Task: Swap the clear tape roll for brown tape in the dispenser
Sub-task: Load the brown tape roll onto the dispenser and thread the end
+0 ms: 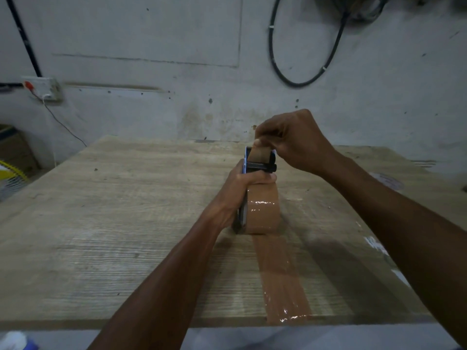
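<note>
A brown tape roll (pixel 264 213) sits in the black dispenser (pixel 260 165), which stands on the wooden table (pixel 113 223) right of centre. My left hand (pixel 242 195) grips the dispenser and the top of the roll from the left side. My right hand (pixel 290 140) is above the dispenser's front end, its fingertips pinching the free end of the brown tape (pixel 256 154) by the cutter. No clear tape roll is in view.
A strip of brown tape (pixel 280 281) is stuck flat on the table, running from under the roll to the near edge. A wall stands behind the table, with a switch box (pixel 45 88) and hanging black cable (pixel 303 59). A fan grille (pixel 10 178) sits at the left.
</note>
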Available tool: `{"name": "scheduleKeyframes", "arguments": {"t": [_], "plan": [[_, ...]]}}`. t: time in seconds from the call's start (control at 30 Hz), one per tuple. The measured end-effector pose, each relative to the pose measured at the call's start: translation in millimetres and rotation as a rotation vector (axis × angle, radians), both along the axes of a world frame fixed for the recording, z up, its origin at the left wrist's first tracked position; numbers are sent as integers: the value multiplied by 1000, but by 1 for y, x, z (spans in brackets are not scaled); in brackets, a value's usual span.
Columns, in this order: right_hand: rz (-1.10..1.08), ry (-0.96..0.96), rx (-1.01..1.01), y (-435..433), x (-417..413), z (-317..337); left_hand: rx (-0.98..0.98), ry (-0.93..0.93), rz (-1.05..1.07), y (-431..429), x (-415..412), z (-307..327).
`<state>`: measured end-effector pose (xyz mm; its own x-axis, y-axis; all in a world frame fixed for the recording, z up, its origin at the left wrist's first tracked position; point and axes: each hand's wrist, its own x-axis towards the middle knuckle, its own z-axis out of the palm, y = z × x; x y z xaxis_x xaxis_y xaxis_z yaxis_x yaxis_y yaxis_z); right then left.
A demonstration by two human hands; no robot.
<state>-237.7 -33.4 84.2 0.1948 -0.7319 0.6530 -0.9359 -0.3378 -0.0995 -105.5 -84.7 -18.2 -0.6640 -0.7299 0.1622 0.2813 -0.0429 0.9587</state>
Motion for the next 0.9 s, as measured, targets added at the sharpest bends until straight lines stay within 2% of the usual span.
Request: {"name": "scheduleKeyframes", "arguments": {"t": [0.3,0.43,0.53,0.6,0.7,0.8,0.9], "plan": [[13,43,2,5,0,4,-23,-10,10,-1,-1,-1],[-16,-2,1,12,0,9,-6,-30,31,0,-1,-1],[-50,54,55,15,2,14,-10,-52,52,-1,0,-2],[-48,15,28,18,6,20,23,-53,65,-2,1,-3],[-39,-178,-132,28,10,39,164,-28,96,-5,3,-4],[-51,-131,-167,38,16,46,261,-25,93,-6,6,-3],[-68,-158,-145,45,24,19,280,-22,85,-5,7,-3]]}}
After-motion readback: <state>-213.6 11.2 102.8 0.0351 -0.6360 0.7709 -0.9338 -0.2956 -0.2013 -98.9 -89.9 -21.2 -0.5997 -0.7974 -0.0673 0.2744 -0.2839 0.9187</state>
